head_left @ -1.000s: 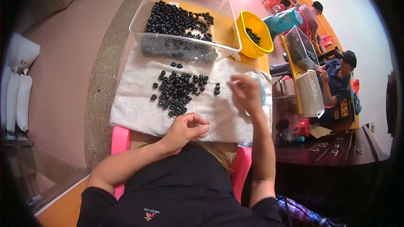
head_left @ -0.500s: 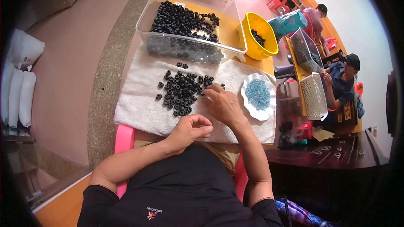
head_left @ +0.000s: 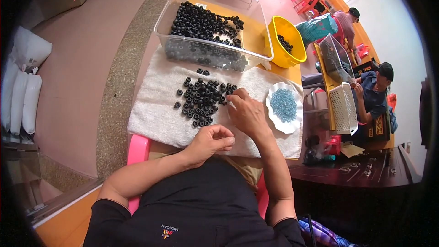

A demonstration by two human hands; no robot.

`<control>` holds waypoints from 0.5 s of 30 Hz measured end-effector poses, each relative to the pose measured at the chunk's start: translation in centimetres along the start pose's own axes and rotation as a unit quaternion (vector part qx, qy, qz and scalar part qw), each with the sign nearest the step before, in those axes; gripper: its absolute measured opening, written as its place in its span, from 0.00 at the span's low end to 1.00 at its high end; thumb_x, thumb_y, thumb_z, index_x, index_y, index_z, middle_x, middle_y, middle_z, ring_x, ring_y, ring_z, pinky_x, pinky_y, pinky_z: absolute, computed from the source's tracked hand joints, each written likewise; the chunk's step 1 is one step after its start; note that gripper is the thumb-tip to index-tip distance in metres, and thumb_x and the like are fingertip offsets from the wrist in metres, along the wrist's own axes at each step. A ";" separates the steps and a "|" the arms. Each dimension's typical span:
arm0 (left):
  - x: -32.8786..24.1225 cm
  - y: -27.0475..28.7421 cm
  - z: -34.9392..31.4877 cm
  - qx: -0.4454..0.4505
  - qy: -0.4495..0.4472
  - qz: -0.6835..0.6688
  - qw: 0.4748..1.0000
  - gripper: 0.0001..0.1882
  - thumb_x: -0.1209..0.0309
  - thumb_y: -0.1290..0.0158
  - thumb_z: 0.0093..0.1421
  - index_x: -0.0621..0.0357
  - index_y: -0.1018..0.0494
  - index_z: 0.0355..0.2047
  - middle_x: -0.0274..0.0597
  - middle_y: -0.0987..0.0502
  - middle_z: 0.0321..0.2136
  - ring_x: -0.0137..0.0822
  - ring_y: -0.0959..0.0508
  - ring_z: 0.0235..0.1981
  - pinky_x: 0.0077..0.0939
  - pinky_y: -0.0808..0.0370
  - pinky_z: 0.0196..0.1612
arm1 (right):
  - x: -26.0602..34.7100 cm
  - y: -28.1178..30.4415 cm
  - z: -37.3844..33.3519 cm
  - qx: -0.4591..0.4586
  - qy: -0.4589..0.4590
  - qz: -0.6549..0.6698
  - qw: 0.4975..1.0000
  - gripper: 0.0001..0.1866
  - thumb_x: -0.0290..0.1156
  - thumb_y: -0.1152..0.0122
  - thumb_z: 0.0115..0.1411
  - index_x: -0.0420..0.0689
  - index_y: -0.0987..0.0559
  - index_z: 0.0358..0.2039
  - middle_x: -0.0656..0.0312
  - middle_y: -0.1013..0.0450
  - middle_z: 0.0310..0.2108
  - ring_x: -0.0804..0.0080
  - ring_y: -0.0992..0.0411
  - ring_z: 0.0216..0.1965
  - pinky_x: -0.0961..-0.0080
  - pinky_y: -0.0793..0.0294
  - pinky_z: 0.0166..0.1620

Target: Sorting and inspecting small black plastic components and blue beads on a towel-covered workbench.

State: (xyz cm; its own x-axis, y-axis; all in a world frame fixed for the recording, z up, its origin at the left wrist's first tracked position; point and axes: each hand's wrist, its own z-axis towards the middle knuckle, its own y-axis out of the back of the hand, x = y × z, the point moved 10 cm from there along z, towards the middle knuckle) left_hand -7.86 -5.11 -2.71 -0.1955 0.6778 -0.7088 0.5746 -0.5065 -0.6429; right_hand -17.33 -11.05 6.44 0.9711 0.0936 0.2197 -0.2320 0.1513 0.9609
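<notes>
A loose pile of small black round pieces (head_left: 200,100), with holes through them like rings or thick beads, lies on a white towel (head_left: 153,114). My right hand (head_left: 247,112) reaches over the pile's right edge, fingers bent down and fingertips at the pieces there; what they pinch, if anything, is hidden. Nearer my body, my left hand (head_left: 208,145) hovers below the pile, thumb and forefinger pressed together. Anything between them is too small to make out. To the right of my right hand sits a white scalloped dish (head_left: 270,116) of tiny pale-blue clear bits (head_left: 283,105).
Behind the pile stands a clear plastic bin (head_left: 212,45) holding many more black pieces. A yellow tub (head_left: 299,57) with some pieces is beside it. Farther right, a co-worker (head_left: 372,93) sits by a white perforated basket (head_left: 343,110). White sacks (head_left: 31,103) rest at far left.
The whole view has shifted slightly, so things sit a little farther right and lower. Both hands keep nearly the same places and poses; the right fingertips stay at the pile's edge.
</notes>
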 end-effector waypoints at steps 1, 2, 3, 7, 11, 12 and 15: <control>-0.1 -0.1 0.0 0.001 -0.003 0.004 1.000 0.06 0.75 0.44 0.62 0.62 0.27 0.38 0.37 0.22 0.33 0.26 0.21 0.34 0.20 0.21 0.40 | 0.2 -0.2 -0.1 0.008 0.008 -0.004 1.000 0.12 0.32 0.38 0.55 0.45 0.20 0.40 0.58 0.26 0.41 0.54 0.23 0.32 0.62 0.24 0.36; -0.1 -0.1 0.0 0.001 -0.003 0.004 1.000 0.06 0.75 0.44 0.62 0.62 0.27 0.38 0.37 0.22 0.33 0.26 0.21 0.34 0.20 0.21 0.40 | 0.4 -0.4 -0.1 0.016 0.017 -0.007 1.000 0.12 0.34 0.38 0.56 0.45 0.19 0.40 0.58 0.26 0.40 0.54 0.23 0.32 0.62 0.24 0.36; 0.0 0.0 0.0 0.003 -0.003 -0.001 1.000 0.06 0.75 0.44 0.62 0.62 0.27 0.38 0.37 0.22 0.33 0.26 0.21 0.34 0.21 0.21 0.40 | 0.5 -0.4 -0.1 0.016 0.017 -0.007 1.000 0.12 0.34 0.38 0.56 0.45 0.19 0.40 0.58 0.26 0.40 0.54 0.23 0.32 0.62 0.24 0.36; -0.1 -0.1 0.1 0.011 -0.008 -0.011 1.000 0.06 0.75 0.44 0.62 0.62 0.28 0.38 0.37 0.23 0.33 0.27 0.21 0.34 0.21 0.21 0.41 | 0.1 -1.6 0.0 0.063 -0.025 -0.013 0.998 0.10 0.37 0.38 0.56 0.45 0.19 0.35 0.57 0.27 0.36 0.54 0.24 0.31 0.62 0.25 0.35; -0.1 -0.2 0.1 0.014 -0.002 -0.021 1.000 0.06 0.75 0.44 0.62 0.61 0.28 0.38 0.37 0.23 0.33 0.27 0.21 0.34 0.21 0.21 0.41 | -0.8 -1.0 -0.9 0.049 -0.047 -0.004 0.998 0.10 0.38 0.37 0.55 0.45 0.19 0.31 0.57 0.26 0.33 0.54 0.24 0.30 0.61 0.26 0.35; -0.1 -0.2 0.0 0.009 -0.003 -0.017 1.000 0.06 0.75 0.44 0.62 0.61 0.28 0.38 0.37 0.23 0.33 0.26 0.21 0.34 0.21 0.21 0.41 | -1.0 -0.8 -1.3 0.051 -0.046 -0.003 0.998 0.10 0.38 0.37 0.55 0.45 0.19 0.31 0.57 0.26 0.33 0.54 0.24 0.30 0.61 0.26 0.35; -0.2 -0.1 0.0 0.004 -0.002 -0.014 1.000 0.06 0.75 0.44 0.62 0.62 0.28 0.38 0.37 0.23 0.33 0.26 0.21 0.34 0.21 0.21 0.41 | -2.2 0.2 -2.1 0.045 -0.056 -0.002 0.997 0.10 0.37 0.37 0.54 0.45 0.19 0.31 0.58 0.26 0.32 0.54 0.24 0.31 0.62 0.26 0.36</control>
State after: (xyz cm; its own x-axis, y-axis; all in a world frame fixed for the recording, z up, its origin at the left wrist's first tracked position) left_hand -7.86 -5.17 -2.48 -0.2136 0.6896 -0.6920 0.5625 -0.4923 -0.6643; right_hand -19.64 -9.20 5.75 0.9735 -0.0189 0.2278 -0.2262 0.0618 0.9721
